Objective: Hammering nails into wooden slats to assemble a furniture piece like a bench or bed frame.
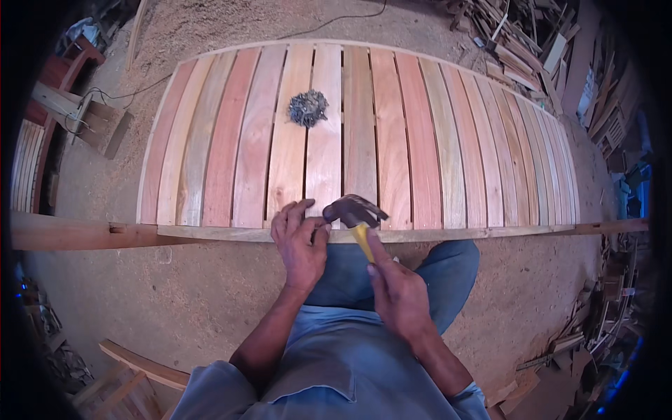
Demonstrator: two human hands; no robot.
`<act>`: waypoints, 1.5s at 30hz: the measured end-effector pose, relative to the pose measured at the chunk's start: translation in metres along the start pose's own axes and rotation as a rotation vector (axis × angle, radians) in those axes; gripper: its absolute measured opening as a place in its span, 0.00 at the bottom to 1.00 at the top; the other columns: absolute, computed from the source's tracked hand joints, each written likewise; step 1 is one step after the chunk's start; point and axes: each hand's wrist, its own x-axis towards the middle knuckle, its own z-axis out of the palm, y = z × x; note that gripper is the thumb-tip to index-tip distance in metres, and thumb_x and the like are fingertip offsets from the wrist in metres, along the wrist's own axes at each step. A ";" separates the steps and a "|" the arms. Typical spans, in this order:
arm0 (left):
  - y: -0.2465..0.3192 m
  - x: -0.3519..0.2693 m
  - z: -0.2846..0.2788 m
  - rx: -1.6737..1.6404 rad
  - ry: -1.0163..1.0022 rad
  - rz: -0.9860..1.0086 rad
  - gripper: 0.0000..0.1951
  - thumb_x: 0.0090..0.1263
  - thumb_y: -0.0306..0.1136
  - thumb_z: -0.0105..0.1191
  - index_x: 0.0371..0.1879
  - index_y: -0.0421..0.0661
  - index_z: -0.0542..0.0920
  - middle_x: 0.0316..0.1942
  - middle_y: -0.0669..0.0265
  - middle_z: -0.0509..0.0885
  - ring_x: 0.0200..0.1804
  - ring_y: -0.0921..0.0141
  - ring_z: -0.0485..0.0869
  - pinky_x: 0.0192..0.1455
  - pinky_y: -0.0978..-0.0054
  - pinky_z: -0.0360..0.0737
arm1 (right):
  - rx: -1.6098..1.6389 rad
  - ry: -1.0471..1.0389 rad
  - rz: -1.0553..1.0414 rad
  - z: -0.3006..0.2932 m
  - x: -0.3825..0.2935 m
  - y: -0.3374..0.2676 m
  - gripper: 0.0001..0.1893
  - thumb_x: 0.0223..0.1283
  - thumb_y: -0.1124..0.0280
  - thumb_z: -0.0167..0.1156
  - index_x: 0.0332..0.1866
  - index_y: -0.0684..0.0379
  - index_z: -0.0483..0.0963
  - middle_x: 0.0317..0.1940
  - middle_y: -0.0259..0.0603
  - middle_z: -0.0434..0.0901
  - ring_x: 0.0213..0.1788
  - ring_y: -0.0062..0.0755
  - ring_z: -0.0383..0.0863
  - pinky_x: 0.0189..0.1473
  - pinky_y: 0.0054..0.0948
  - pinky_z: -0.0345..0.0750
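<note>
My right hand (401,294) grips the yellow handle of a claw hammer (357,211). Its dark metal head is over the near edge of a slatted wooden panel (252,152), with the striking face to the left and the claw to the right. Close to that face, my left hand (299,247) rests at the slat ends, thumb and forefinger drawn together. Whatever might be between those fingertips is too small or hidden to see. Farther up the slats lies a heap of metal nails (308,108).
A wooden rail (100,231) extends left from the panel's near edge. Scrap boards (517,63) are piled at the far right. A wooden frame (142,362) stands at lower left. A dark cable (336,21) crosses the dusty floor beyond the panel.
</note>
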 end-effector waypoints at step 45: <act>0.004 -0.015 -0.037 0.143 -0.128 0.282 0.09 0.71 0.23 0.68 0.48 0.44 0.87 0.49 0.59 0.85 0.54 0.53 0.83 0.62 0.53 0.79 | -0.101 -0.024 0.091 0.013 -0.012 0.043 0.30 0.76 0.76 0.69 0.82 0.60 0.75 0.45 0.58 0.92 0.44 0.60 0.94 0.48 0.46 0.89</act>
